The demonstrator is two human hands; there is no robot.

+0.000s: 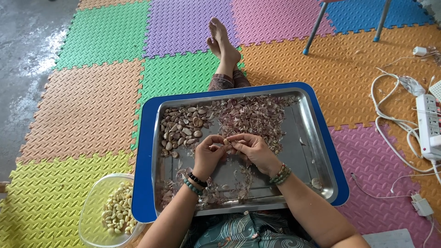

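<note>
hands: from my end, left hand (207, 154) and right hand (251, 148) meet over the middle of the tray, fingers of both pinched on one garlic clove (226, 142) between them
tray (317, 151): shiny metal one, sitting on a blue board (143, 151) across the lap
unpeeled cloves (181, 128): heaped in the tray's far left corner, just past the left hand
skins (255, 115): purple papery mess along the far side, more scraps near the wrists, nothing really blocking the hands
bowl (94, 202): clear, on the floor by the board's near left corner, holds peeled cloves (118, 213)
wrists: bead bracelets on both
floor: foam puzzle mats (87, 105) in orange, green, purple, pink, yellow, blue; bare grey concrete off to the left
around: bare feet (223, 39) stretched out beyond the tray, power strip (429, 126) with tangled white cables on the right, chair legs (317, 27) at the far side
</note>
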